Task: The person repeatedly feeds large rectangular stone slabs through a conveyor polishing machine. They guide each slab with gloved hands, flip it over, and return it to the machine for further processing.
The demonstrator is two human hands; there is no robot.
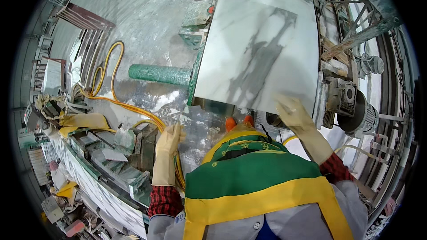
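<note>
Right hand: we rest our gloved right hand flat, fingers spread, on the near right corner of the marble slab.
Left hand: our gloved left hand hangs open at our left side, holding nothing, well apart from the other.
Slab: we see it white with grey veins, lying ahead of us on the machine bed.
Left: yellow hoses run over the wet floor beside a green roller.
Right: an electric motor sits just beside the slab.

A wet grey concrete floor glistens under bright light. Yellow hoses snake across it beside a green roller. Stone offcuts line the left edge; an electric motor sits at right.
</note>
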